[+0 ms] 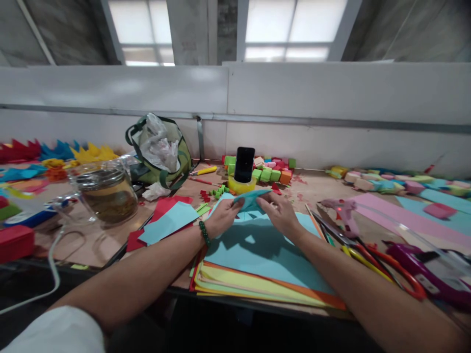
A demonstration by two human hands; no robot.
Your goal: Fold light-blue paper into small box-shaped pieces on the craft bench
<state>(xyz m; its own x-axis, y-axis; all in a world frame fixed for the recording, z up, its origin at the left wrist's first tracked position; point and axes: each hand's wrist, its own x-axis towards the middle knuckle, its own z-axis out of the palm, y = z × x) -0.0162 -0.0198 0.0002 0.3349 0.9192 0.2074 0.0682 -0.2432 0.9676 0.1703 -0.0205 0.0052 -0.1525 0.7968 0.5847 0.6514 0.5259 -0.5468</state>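
Note:
A light-blue piece of paper (251, 201), which looks folded, is held up between my two hands over a stack of coloured paper. My left hand (225, 214), with a green bead bracelet (204, 233) at the wrist, grips its left end. The right end is pinched by my right hand (280, 212). Below lies the paper stack (257, 255), a blue sheet on top, with orange, yellow and red edges showing underneath. Just beyond the hands a black phone (245, 164) leans upright in a roll of yellow tape (241, 185).
To the right lie a pink glue gun (342, 215), scissors (397, 272) and a purple tool (427, 274). A glass jar of brown liquid (108, 196) and a green bag (176, 162) stand left. Red and blue paper pieces (171, 223) lie beside the stack. Small paper cubes (270, 175) sit behind.

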